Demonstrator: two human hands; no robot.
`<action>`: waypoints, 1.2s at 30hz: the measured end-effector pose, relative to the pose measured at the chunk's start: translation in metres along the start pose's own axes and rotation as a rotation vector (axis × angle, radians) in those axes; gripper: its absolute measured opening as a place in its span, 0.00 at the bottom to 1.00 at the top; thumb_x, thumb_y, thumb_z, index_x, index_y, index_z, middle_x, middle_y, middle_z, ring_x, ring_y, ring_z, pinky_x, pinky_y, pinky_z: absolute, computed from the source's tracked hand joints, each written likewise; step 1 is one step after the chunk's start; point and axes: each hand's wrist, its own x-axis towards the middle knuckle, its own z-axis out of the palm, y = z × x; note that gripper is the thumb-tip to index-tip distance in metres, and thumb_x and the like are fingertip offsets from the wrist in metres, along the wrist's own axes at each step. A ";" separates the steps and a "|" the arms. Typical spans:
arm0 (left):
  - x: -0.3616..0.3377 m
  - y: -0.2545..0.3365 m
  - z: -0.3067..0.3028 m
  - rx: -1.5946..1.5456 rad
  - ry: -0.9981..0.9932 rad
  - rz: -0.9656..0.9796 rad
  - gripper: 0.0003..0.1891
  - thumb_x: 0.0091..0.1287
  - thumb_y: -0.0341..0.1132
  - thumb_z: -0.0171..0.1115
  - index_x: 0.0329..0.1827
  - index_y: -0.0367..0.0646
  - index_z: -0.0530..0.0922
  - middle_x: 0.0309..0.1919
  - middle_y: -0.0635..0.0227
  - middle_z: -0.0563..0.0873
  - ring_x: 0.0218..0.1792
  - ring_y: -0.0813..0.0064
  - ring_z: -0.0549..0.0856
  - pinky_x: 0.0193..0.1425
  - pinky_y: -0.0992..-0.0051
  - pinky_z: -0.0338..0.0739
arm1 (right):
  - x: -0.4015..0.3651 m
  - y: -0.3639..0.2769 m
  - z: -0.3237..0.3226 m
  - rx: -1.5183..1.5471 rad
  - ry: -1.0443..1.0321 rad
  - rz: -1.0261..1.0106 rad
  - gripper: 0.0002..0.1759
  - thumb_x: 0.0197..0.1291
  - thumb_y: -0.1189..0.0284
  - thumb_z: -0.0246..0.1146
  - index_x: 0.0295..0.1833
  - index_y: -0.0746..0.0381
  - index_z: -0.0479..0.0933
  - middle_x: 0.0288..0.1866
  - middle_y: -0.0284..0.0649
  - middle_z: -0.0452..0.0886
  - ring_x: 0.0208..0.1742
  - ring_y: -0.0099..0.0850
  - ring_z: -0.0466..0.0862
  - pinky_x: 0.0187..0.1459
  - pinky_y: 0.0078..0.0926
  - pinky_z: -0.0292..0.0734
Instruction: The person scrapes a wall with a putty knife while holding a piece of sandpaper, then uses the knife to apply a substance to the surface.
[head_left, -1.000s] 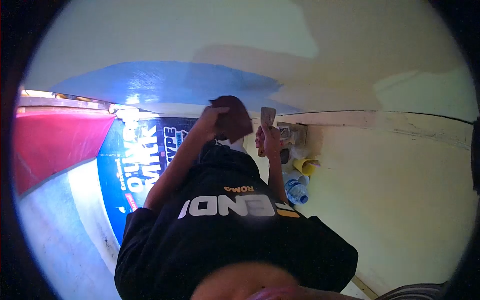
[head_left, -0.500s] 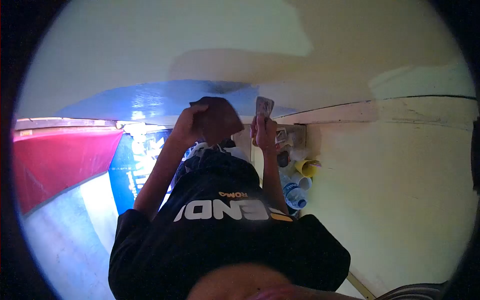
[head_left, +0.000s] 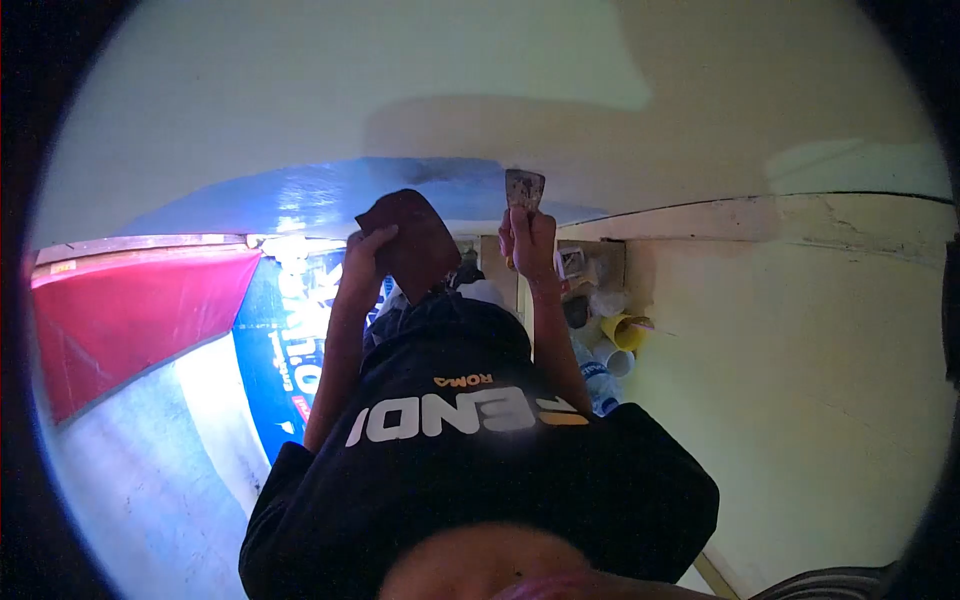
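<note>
My left hand (head_left: 368,262) grips a dark brown flat sheet (head_left: 415,245) by its left edge, thumb lying on its face. The sheet has a curved top corner and tilts in front of my waist. Closed around a handle, my right hand (head_left: 530,245) holds a putty knife (head_left: 524,188) with its smeared, dull blade pointing up toward the wall. Behind both tools is the pale wall (head_left: 480,60), which carries a shiny bluish patch (head_left: 330,190). The blade overlaps the right part of that patch in this view.
Low on the right stand a yellow container (head_left: 622,332), a white cup (head_left: 618,361) and a plastic bottle (head_left: 600,385). A red panel (head_left: 140,320) and a blue printed banner (head_left: 280,350) are on the left. A cream wall (head_left: 800,370) fills the right side.
The brown sheet and my left hand have shifted slightly left and turned. My right hand has raised the putty knife a little, its blade now facing me more broadly. The view has shifted slightly.
</note>
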 end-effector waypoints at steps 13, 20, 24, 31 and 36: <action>-0.009 -0.003 0.010 0.010 -0.069 -0.083 0.15 0.65 0.34 0.62 0.52 0.34 0.78 0.44 0.59 0.86 0.47 0.68 0.86 0.53 0.68 0.80 | -0.003 -0.006 0.007 -0.059 0.022 0.006 0.28 0.75 0.59 0.50 0.21 0.62 0.70 0.11 0.31 0.67 0.10 0.20 0.68 0.14 0.22 0.62; -0.014 0.004 0.008 -0.126 -0.098 -0.086 0.19 0.65 0.33 0.62 0.56 0.33 0.75 0.49 0.58 0.84 0.51 0.64 0.84 0.58 0.66 0.78 | -0.004 -0.011 0.007 -0.100 0.049 0.003 0.27 0.76 0.59 0.50 0.22 0.62 0.70 0.11 0.32 0.67 0.10 0.20 0.67 0.14 0.21 0.61; -0.019 0.008 0.018 -0.011 -0.089 -0.009 0.21 0.63 0.32 0.66 0.57 0.33 0.75 0.51 0.58 0.83 0.53 0.65 0.83 0.59 0.66 0.77 | 0.002 -0.004 0.008 -0.078 0.003 -0.009 0.27 0.75 0.58 0.51 0.22 0.62 0.69 0.12 0.31 0.68 0.11 0.20 0.68 0.15 0.21 0.62; -0.023 0.015 0.018 0.094 -0.124 0.000 0.22 0.60 0.30 0.70 0.57 0.36 0.76 0.50 0.60 0.84 0.52 0.67 0.83 0.58 0.65 0.77 | -0.002 -0.016 0.015 -0.015 0.001 0.021 0.27 0.75 0.57 0.52 0.22 0.61 0.68 0.13 0.30 0.67 0.12 0.19 0.67 0.16 0.21 0.61; -0.023 0.009 0.019 0.076 -0.145 0.023 0.23 0.61 0.30 0.70 0.58 0.35 0.75 0.49 0.59 0.84 0.52 0.65 0.83 0.59 0.65 0.77 | -0.003 -0.007 0.013 0.031 0.020 0.052 0.26 0.75 0.58 0.52 0.24 0.62 0.69 0.13 0.31 0.67 0.12 0.19 0.67 0.15 0.22 0.62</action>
